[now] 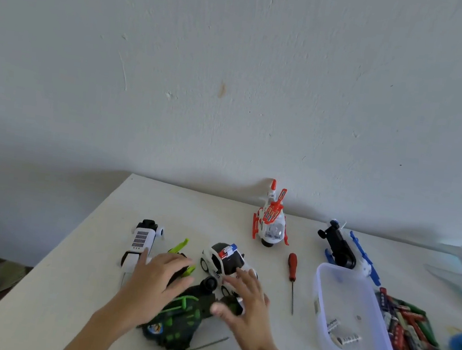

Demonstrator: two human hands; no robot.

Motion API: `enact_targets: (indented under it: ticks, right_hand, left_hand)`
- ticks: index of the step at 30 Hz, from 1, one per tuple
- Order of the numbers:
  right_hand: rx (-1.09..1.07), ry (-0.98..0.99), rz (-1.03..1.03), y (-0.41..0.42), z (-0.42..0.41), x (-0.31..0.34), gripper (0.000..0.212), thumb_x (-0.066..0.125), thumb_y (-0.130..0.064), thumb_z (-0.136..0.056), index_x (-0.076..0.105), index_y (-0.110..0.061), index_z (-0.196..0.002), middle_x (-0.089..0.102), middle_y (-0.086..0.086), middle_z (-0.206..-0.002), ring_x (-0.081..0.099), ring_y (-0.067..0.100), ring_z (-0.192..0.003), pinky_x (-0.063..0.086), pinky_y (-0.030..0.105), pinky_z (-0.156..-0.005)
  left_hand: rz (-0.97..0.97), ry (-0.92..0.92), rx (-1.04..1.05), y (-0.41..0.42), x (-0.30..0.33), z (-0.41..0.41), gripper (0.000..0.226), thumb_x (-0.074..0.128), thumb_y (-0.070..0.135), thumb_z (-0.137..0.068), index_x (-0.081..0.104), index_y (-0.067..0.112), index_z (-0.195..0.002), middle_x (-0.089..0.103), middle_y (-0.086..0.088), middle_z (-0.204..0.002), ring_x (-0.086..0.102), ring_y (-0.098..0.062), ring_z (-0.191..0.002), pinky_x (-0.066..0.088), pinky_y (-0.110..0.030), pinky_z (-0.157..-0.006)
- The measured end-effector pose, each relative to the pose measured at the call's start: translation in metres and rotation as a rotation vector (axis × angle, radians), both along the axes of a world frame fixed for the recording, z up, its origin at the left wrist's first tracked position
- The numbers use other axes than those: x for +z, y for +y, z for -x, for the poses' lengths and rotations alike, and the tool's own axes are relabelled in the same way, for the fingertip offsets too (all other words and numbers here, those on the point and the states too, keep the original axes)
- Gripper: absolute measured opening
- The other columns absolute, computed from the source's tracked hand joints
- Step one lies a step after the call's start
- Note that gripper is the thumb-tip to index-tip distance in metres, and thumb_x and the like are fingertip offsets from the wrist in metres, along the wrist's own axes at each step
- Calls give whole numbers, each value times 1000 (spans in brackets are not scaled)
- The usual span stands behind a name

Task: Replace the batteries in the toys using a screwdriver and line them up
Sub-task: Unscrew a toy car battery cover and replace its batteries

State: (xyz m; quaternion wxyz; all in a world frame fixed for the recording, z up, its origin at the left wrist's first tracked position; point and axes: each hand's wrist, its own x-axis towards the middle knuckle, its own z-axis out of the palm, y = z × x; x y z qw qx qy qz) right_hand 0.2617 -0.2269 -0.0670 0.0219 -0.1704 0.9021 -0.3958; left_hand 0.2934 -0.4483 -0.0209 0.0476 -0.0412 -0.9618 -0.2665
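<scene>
Our left hand [159, 278] and right hand [247, 309] hover with fingers spread apart over the green helicopter [184, 320] lying on the worktop [67, 294]; actual contact cannot be told. At 12 o'clock from the right hand stands the police car [223, 260]. At 2 o'clock lies the screwdriver [291, 279], untouched.

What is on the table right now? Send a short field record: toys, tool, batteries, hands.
toy in hand: dark green plastic helicopter, lying on its side
left hand: on the helicopter, grip unclear
right hand: fingers spread, at its nose
other toys: white police car; white robot toy; red-white helicopter; blue-white helicopter overturned
tool: red-handled screwdriver, untouched
batteries: a few in the clear plastic tub; many in the green tray
</scene>
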Motion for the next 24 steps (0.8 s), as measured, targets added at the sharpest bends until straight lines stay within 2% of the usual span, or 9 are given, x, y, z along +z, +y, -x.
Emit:
enact_targets:
  ticks: [2,4,7,10,12,15,19,22,24]
  right_hand:
    - [-135,16,181,5,10,1,36,47,-71,-81,56,-50,-110,51,-22,-125,41,0,-122,35,38,-105]
    - [-208,36,147,9,21,3,21,57,-44,-90,63,-39,-109,54,-13,-118,46,9,-114,41,38,-99]
    - [-151,-72,-16,12,36,9,42,69,-37,-83,57,-33,-122,47,-9,-123,43,11,-114,43,30,-98]
    - [-84,-199,-1,12,43,17,60,77,-37,-75,50,-27,-128,49,-8,-112,54,7,-96,53,16,-73]
    - [-68,-199,-15,13,47,17,65,78,-38,-72,47,-28,-128,53,-6,-108,57,9,-90,56,18,-69]
    - [-70,-197,-28,23,50,21,69,80,-37,-69,40,-29,-125,56,-4,-105,61,11,-89,59,24,-68]
    - [-126,-227,97,47,44,36,64,82,-27,-69,38,-25,-115,55,-3,-94,64,9,-76,56,19,-59]
    - [-217,-253,172,69,40,48,58,81,-31,-68,40,-23,-108,60,1,-90,64,7,-69,50,16,-50]
    - [-256,-270,189,82,39,55,57,78,-38,-63,41,-24,-104,63,2,-85,65,12,-69,53,23,-53]
  left_hand:
    - [42,-76,-92,16,9,-8,95,14,94,-64,39,42,-140,37,27,-135,24,12,-127,-9,-37,-116]
    - [190,-134,-150,32,14,-12,93,37,90,-64,31,42,-144,32,25,-141,22,6,-134,-10,-41,-118]
    - [358,-111,-134,46,5,-10,82,56,68,-77,24,40,-148,33,18,-147,29,-3,-137,-1,-44,-120]
    - [349,-21,-79,48,-3,-8,74,61,57,-83,27,42,-147,44,20,-141,43,-2,-126,20,-31,-115]
    - [320,11,-40,48,-7,-9,72,60,57,-84,28,43,-146,46,21,-139,46,-1,-121,26,-26,-107]
    - [315,16,32,51,-9,-9,69,59,58,-84,31,43,-146,46,21,-139,46,-3,-122,28,-27,-104]
    - [290,31,159,58,-11,-7,68,66,54,-81,38,42,-142,50,19,-137,50,-6,-120,30,-30,-103]
    - [312,51,236,73,-14,-5,69,83,49,-64,58,37,-127,59,9,-128,57,-18,-116,39,-44,-99]
    - [306,167,240,87,-23,-1,80,94,47,-40,65,31,-113,64,-1,-117,64,-27,-104,50,-52,-83]
